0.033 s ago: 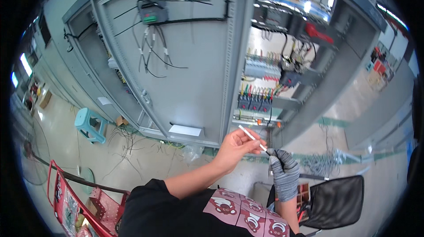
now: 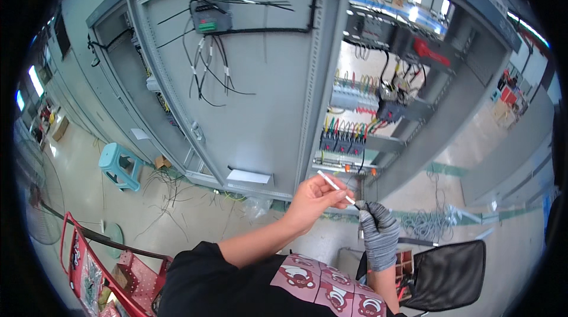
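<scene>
Floor space (image 2: pixel 248 222) lies open between the person and the grey electrical cabinet (image 2: pixel 266 110), strewn with loose wire offcuts near the cabinet's base. The cabinet door (image 2: pixel 248 80) stands swung open to the left, its lower edge just above and beyond the hands. A teal plastic stool (image 2: pixel 120 166) stands well apart at the left, and a red wire rack (image 2: pixel 89 264) sits at the lower left. A black mesh chair back (image 2: pixel 452 272) is just beside the right forearm, with a coil of grey wire (image 2: pixel 423 222) on the floor behind it.

The cabinet interior at right holds rows of terminal blocks and breakers (image 2: pixel 349 139) fed by red, yellow, green and black wires. The door's inner face carries a small green-and-grey module (image 2: pixel 211 20) with black cables hanging from it, tied with white bands.

The left hand (image 2: pixel 316 199), bare, is closed in a pinch on a thin white tube (image 2: pixel 335 187), which slants down to the right, below the terminal blocks. The right hand (image 2: pixel 378 234), in a grey knit glove, is curled into a fist directly below the tube's lower end; whether it grips the tube or something else cannot be told. The two hands are close together, nearly touching.
</scene>
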Demonstrator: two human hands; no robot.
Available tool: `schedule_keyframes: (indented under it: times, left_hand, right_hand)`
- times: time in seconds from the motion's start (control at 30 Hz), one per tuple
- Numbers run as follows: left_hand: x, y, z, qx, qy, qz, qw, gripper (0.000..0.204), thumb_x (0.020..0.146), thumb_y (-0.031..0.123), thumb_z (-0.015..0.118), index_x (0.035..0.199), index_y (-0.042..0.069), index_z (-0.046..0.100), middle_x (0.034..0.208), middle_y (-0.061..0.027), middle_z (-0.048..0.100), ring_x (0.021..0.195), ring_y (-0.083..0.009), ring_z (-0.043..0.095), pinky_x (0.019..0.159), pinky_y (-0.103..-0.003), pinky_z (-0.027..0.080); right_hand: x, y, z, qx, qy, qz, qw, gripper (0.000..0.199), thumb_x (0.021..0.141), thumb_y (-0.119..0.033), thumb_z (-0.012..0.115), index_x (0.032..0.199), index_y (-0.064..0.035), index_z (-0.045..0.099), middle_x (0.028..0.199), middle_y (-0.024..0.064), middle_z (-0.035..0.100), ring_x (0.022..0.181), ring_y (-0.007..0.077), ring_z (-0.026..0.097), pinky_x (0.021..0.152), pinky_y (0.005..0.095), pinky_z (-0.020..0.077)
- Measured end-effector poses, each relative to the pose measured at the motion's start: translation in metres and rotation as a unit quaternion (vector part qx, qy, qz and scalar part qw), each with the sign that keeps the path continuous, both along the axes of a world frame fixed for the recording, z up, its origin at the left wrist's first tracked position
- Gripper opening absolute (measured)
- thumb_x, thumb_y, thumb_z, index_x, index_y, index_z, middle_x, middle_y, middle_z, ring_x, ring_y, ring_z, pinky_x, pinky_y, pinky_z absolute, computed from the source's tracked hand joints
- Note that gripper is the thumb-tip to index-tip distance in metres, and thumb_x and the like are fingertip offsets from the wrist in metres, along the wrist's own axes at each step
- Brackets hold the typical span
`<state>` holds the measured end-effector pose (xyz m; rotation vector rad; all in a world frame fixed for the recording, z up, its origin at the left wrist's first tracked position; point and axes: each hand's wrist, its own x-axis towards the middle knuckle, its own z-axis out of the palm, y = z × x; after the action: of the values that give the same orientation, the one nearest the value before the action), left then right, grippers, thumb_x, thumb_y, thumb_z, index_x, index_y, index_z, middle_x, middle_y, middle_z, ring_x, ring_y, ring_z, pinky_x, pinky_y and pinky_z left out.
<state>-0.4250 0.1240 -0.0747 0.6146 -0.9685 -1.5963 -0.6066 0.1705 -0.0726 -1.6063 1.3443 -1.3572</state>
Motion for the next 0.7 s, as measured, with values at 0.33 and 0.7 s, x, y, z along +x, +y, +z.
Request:
schedule_keyframes:
  times: [0.33,0.7]
  left_hand:
    - [0.128,-0.030,0.011,-0.034,-0.065,0.126,0.989,0.010,0.092,0.001,0.062,0.102,-0.001,0.060,0.099,-0.0171,0.070,0.090,-0.0212,0.070,0.079,-0.032,0.058]
    - [0.165,0.012,0.027,-0.141,-0.118,0.386,0.904,0.015,0.091,-0.003,0.064,0.104,-0.003,0.058,0.098,-0.0154,0.070,0.089,-0.0169,0.068,0.080,-0.029,0.056]
  right_hand:
    - [0.118,-0.071,0.014,-0.048,0.066,0.128,0.988,0.020,0.090,-0.013,0.067,0.106,-0.0030,0.071,0.091,0.0139,0.072,0.079,0.0236,0.070,0.072,0.0328,0.0545]
    - [0.181,-0.094,0.040,-0.087,0.036,0.300,0.949,0.018,0.093,-0.011,0.061,0.106,-0.0010,0.068,0.094,0.0166,0.071,0.082,0.0287,0.070,0.074,0.0345,0.0538]
